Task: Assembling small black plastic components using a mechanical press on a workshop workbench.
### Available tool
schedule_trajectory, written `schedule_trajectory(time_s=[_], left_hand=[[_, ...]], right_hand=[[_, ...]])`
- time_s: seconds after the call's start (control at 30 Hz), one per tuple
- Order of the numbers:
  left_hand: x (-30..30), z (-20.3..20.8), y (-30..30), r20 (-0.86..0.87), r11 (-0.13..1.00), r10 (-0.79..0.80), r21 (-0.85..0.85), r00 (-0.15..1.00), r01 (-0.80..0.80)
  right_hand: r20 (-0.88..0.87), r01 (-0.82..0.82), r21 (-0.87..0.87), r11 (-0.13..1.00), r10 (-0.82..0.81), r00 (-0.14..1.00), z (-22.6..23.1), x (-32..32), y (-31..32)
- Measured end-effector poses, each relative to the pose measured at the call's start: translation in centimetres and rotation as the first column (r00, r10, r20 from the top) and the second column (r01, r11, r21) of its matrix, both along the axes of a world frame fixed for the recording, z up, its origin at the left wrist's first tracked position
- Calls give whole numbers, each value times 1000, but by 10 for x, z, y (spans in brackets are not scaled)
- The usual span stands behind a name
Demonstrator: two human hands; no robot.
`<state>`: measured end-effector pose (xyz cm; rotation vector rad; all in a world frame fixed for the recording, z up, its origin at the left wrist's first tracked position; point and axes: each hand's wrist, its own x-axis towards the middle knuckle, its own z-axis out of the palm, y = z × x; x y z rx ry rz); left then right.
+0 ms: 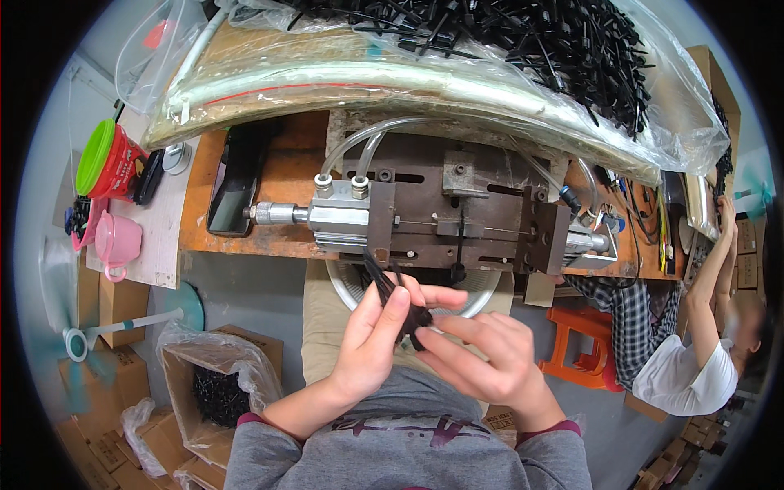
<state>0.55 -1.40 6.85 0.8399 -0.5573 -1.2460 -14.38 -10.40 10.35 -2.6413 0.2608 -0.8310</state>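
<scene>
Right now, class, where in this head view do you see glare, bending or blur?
Head view: glare streaks the clear plastic bag of black parts; the orange wooden bench edge bends toward the rim; corners are black; the person in the white shirt at the right rim looks soft.

The left hand (371, 339) grips a bundle of thin black plastic sticks (390, 300), fanned up toward twelve o'clock. The right hand (490, 359) meets it at three o'clock, fingertips on the bundle's lower end, perhaps pinching one piece. Just above sits a metal press fixture (441, 216) on the orange counter (282, 184). A bagged heap of black parts (531, 41) lies at one o'clock.
</scene>
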Motion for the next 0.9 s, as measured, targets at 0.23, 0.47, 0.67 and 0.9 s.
schedule_trajectory(time_s=[0.23, 0.47, 0.67, 0.9], left_hand=[[-5, -8, 0, 160, 996, 65, 55, 985, -75], [-1, 0, 6, 177, 997, 78, 15, 981, -82], [5, 4, 7, 175, 999, 34, 17, 984, -38], [5, 7, 1, 271, 995, 97, -36, 958, -91]], right_hand=[[159, 173, 231, 957, -212, 964, -12, -3, -3], [-132, 285, -38, 958, -287, 949, -26, 8, -21], [-236, 262, -144, 954, -290, 927, -15, 13, -26], [-192, 284, -155, 946, -311, 931, -10, 13, -27]])
